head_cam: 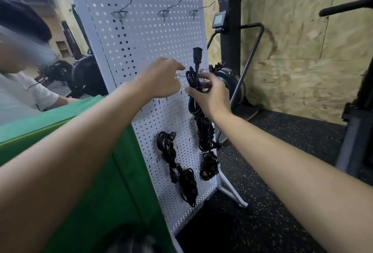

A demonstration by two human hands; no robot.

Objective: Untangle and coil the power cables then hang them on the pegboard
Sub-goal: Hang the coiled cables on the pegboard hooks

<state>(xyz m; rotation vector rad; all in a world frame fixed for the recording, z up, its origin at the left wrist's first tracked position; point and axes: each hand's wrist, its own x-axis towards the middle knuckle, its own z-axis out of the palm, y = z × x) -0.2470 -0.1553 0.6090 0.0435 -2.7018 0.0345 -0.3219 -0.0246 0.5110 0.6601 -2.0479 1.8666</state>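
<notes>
Pegboard (pixel 145 37) backdrop: right hand (pixel 212 95) grips cable coil (pixel 203 131), vertical, plug (pixel 196 53) at 12 o'clock; left hand (pixel 161 79) pinches hook (pixel 180 75).

Single head-worn wide-angle view, facing forward and slightly down, close to the pegboard (pixel 145 47)

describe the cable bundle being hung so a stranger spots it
Find the white pegboard. Midway up its right edge is a long black cable bundle. Unlike the two bundles lower down, the right hand grips it and its plug sticks upward.
</notes>
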